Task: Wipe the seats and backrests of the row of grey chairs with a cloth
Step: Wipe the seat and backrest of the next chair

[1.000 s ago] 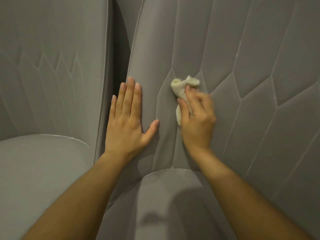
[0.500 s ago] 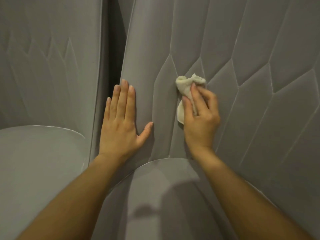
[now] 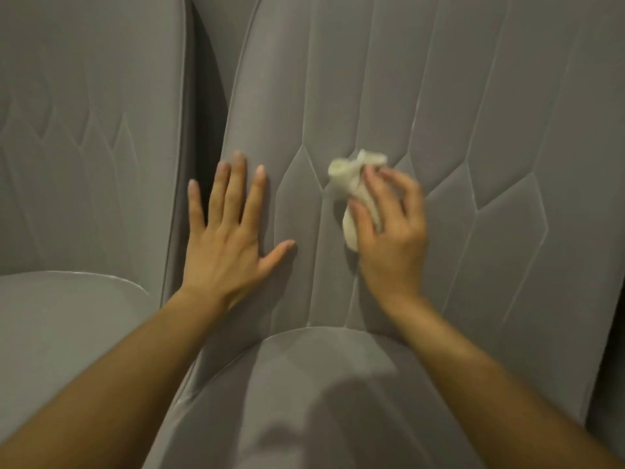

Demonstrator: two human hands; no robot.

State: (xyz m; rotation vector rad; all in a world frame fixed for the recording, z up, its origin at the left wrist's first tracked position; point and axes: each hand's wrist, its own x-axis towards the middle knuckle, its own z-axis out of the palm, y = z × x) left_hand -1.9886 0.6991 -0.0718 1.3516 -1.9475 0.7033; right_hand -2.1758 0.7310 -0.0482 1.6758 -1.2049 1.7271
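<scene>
A grey quilted chair backrest (image 3: 422, 96) fills the middle and right of the view, with its rounded seat (image 3: 304, 384) below. My right hand (image 3: 389, 238) holds a bunched cream cloth (image 3: 351, 187) against the lower backrest, fingers curled round it. My left hand (image 3: 230, 238) lies flat on the backrest's left edge, fingers straight and spread. The right hand is slightly blurred.
A second grey chair stands at the left, its backrest (image 3: 91, 130) and seat (image 3: 61, 326) both in view. A dark narrow gap (image 3: 206, 106) separates the two backrests.
My right hand has slid the cloth a little rightward and up across the backrest. My left hand stays pressed at the left edge; its fingers have spread slightly.
</scene>
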